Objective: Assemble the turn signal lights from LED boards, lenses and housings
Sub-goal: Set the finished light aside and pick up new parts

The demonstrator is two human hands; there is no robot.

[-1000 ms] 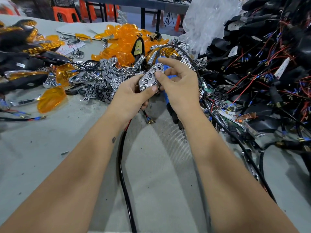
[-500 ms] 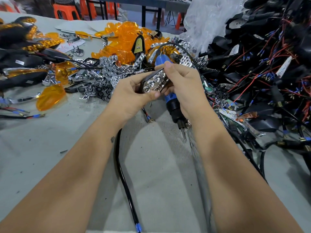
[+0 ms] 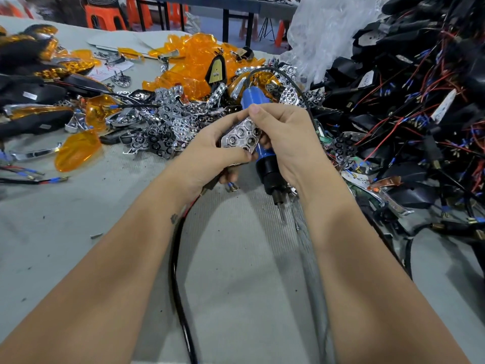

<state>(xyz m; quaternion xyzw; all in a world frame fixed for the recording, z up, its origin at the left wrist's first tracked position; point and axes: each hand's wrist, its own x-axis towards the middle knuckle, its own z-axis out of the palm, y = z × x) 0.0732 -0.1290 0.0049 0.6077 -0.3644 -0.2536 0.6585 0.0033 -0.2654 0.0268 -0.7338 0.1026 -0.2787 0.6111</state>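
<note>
My left hand [image 3: 210, 151] grips a chrome reflector piece [image 3: 240, 136] with honeycomb cups, thumb across its lower edge; wires with blue ends [image 3: 231, 185] hang below that hand. My right hand [image 3: 286, 143] is curled round a blue and black electric screwdriver [image 3: 267, 169], its bit [image 3: 283, 216] pointing down at the table, with its fingertips touching the reflector's top. A heap of chrome reflectors [image 3: 168, 127] lies just beyond my hands, orange lenses [image 3: 194, 67] behind it, and black housings with red and black wires [image 3: 409, 122] at the right.
A black cable [image 3: 178, 271] runs along the grey table [image 3: 65, 245] between my forearms. Finished orange-and-black lights [image 3: 31, 67] lie at the far left, a loose orange lens [image 3: 77, 151] near them. Clear plastic wrap [image 3: 325, 30] is bunched at the back; orange stools stand beyond the table.
My right hand has lifted the blue screwdriver off the table while still touching the reflector. The reflector has tilted flatter in my left hand and both hands moved slightly nearer to me.
</note>
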